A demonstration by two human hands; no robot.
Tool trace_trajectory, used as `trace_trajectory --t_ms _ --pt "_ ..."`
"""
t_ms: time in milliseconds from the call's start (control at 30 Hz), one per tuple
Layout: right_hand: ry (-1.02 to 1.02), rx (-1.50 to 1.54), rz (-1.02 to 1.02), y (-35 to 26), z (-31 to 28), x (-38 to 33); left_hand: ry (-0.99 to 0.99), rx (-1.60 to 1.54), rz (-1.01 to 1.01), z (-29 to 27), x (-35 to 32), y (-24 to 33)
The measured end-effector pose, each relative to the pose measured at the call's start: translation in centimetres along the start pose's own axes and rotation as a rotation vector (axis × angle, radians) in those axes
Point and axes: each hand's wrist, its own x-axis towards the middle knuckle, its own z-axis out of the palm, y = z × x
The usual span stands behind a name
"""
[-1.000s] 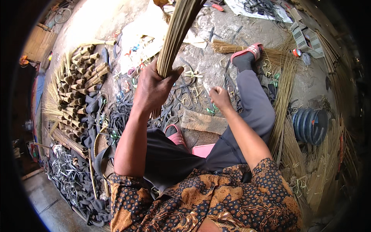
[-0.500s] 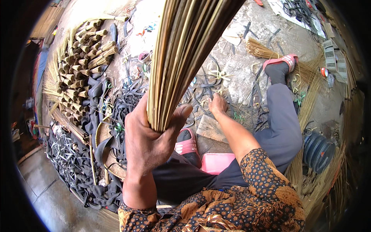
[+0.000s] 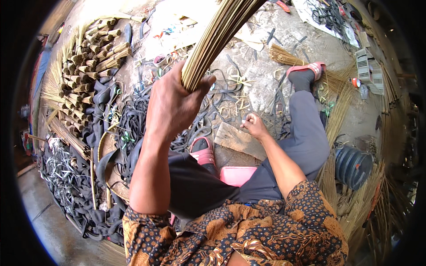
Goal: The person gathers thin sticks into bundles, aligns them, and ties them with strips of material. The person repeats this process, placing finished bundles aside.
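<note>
My left hand [image 3: 171,99] is wrapped round the butt end of a thick bundle of thin broom sticks [image 3: 217,37]. The bundle tilts up and to the right, and its far end runs out of the picture at the top. Lower and to the right, my right hand [image 3: 255,127] is closed with its fingers curled, just above the right part of a wooden board [image 3: 235,138]. Whatever those fingers may hold is hidden or too small to name. Dark rubber strips [image 3: 202,122] lie on the ground between my hands.
Tied stick bundles [image 3: 84,66] are piled at the left, above a heap of black strips [image 3: 84,190] and a round woven tray [image 3: 116,175]. A pink box [image 3: 237,175] sits between my legs. At right are a loose stick bundle [image 3: 286,55], grey crates [image 3: 370,71] and a ribbed bottle [image 3: 353,167].
My left hand has carried the bundle farther out and up, with its arm more stretched. My right hand has shifted slightly right and nearer, its fingers now curled in view. The whole view has turned a little.
</note>
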Motion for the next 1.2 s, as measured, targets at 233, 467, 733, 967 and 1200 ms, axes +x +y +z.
trace_trajectory --t_ms 233,467,733,967,1200 --pt "-0.021 0.31 -0.155 -8.2 -2.2 -11.3 0.021 0.103 0.099 2.4 -1.0 -0.5" --pt "-0.077 0.33 -0.456 -19.9 0.6 -21.7 0.0 0.328 0.209 6.3 -1.6 0.1" --pt "0.095 0.341 -0.552 -23.2 5.3 -21.9 0.014 0.352 0.305 9.0 -2.9 0.3" --pt "0.17 0.323 -0.46 -22.1 5.9 -20.9 -0.012 0.334 0.341 8.6 -3.8 0.3" --pt "0.185 0.32 -0.434 -23.1 5.9 -21.2 -0.02 0.309 0.325 8.5 -3.6 0.6"
